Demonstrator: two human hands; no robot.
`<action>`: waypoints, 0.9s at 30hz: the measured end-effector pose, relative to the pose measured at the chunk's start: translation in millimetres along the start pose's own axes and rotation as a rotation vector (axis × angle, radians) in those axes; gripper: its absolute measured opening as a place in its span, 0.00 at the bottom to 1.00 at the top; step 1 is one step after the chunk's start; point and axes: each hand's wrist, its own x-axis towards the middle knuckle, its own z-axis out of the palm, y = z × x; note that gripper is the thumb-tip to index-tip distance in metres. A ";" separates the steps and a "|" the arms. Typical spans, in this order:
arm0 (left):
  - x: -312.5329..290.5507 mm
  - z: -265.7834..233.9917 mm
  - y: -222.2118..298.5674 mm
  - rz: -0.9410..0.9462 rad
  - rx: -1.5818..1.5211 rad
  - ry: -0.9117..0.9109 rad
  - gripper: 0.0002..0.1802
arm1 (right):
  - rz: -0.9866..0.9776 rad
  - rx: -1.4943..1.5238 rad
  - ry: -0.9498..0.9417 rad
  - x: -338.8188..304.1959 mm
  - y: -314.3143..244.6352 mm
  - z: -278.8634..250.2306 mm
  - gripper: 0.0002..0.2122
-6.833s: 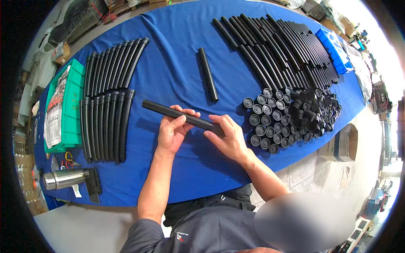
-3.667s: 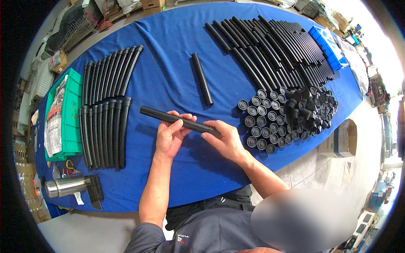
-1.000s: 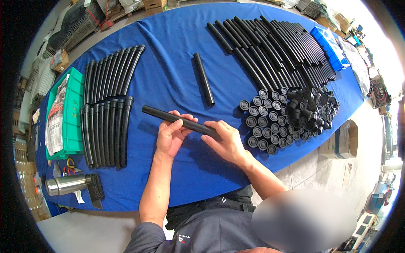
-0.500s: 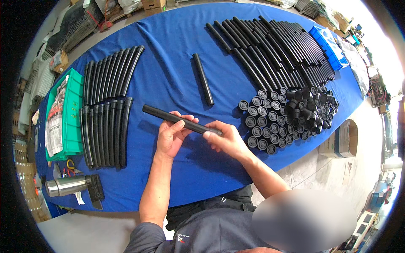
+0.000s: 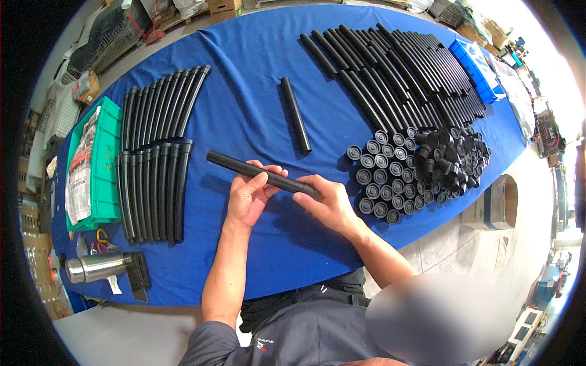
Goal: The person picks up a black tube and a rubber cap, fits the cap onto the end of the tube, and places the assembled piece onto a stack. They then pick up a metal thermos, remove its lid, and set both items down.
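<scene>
A black tube (image 5: 235, 163) is held slantwise above the blue cloth, its left end free. My left hand (image 5: 249, 194) is closed around its middle, thumb on top and fingers beneath. Around the tube's right end my right hand (image 5: 326, 201) is closed, hiding the tip, so I cannot tell whether a cap is on it. Another black tube (image 5: 296, 116) lies alone on the cloth beyond my hands. To the right of my hands sit several round black caps (image 5: 386, 174), partly in rows and partly heaped.
Behind the caps lies a large stack of black tubes (image 5: 390, 73), beside a blue crate (image 5: 476, 72). On the left, two rows of capped tubes (image 5: 155, 192) lie near a green crate (image 5: 110, 165) holding printed paper. A steel flask (image 5: 97, 268) lies at the near left.
My right hand has shifted slightly on the tube's right end, its fingers now farther round it. The left hand keeps its hold, nearly still.
</scene>
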 end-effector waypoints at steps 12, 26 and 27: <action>-0.9 -1.6 0.9 0.019 -0.026 -0.041 0.15 | 0.093 0.147 -0.042 2.7 -4.9 -3.4 0.18; -0.5 1.1 -0.1 0.016 -0.004 -0.044 0.15 | 0.250 0.181 -0.078 0.7 -5.9 -4.5 0.19; -0.2 2.3 0.1 -0.001 -0.003 -0.015 0.15 | -0.038 -0.016 0.037 1.8 1.4 0.7 0.19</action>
